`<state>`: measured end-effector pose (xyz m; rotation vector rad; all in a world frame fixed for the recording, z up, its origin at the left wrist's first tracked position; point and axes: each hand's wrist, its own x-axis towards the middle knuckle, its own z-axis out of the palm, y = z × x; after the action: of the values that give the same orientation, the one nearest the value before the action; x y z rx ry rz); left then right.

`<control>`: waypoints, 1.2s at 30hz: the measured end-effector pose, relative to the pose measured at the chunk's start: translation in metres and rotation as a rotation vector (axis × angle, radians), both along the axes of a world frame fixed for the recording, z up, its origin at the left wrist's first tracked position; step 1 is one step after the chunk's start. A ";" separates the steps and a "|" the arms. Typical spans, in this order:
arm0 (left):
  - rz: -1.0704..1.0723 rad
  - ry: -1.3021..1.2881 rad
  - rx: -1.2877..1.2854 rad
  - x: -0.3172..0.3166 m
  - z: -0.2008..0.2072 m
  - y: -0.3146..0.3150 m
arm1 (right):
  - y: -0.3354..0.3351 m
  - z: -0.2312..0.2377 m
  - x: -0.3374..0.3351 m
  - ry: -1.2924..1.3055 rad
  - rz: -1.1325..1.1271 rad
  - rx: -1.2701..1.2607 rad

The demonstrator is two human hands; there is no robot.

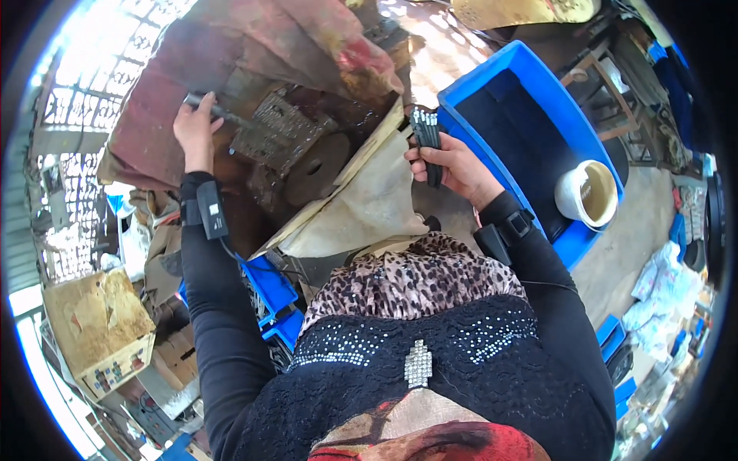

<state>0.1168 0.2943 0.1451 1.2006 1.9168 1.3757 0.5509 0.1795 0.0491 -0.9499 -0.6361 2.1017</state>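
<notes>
My left hand (pixel 195 134) is closed around a dark grey rod-like piece (pixel 201 102) at the left side of a wet, grimy machine. Motion or spray blurs the piece's far end, so I cannot tell whether it is loose or part of the machine. Beside it lie a wet metal plate (pixel 275 132) and a round flat disc (pixel 317 167) with a central hole. My right hand (pixel 453 165) grips a bundle of several slim dark metal pieces (pixel 427 144) with shiny tips, held upright between the machine and a blue tub.
The large blue tub (pixel 492 173) at right holds a whitish bucket (pixel 588 194). A pale sheet (pixel 350 203) on a wooden edge screens the machine from my body. Reddish cloth (pixel 254 46) drapes behind it. A worn box (pixel 100 326) stands at lower left.
</notes>
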 end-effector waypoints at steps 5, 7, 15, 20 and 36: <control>0.016 0.926 -0.283 0.008 0.028 -0.029 | -0.001 0.005 0.004 0.045 -0.016 0.005; -0.066 0.816 -0.234 0.043 0.026 -0.050 | 0.002 0.008 0.005 0.049 -0.031 0.016; -0.874 -0.289 -0.276 0.226 -0.033 -0.086 | 0.009 0.033 -0.015 0.020 0.108 0.152; -0.815 -0.626 -0.370 0.258 -0.036 -0.096 | 0.013 0.027 -0.019 -0.042 0.218 0.325; -0.668 -0.960 -0.209 0.270 -0.050 -0.085 | -0.011 0.038 -0.008 -0.471 -0.031 0.425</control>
<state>0.3868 0.2097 0.0952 0.7358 0.8445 1.0386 0.5433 0.1689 0.0869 -1.1938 -1.2388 1.6187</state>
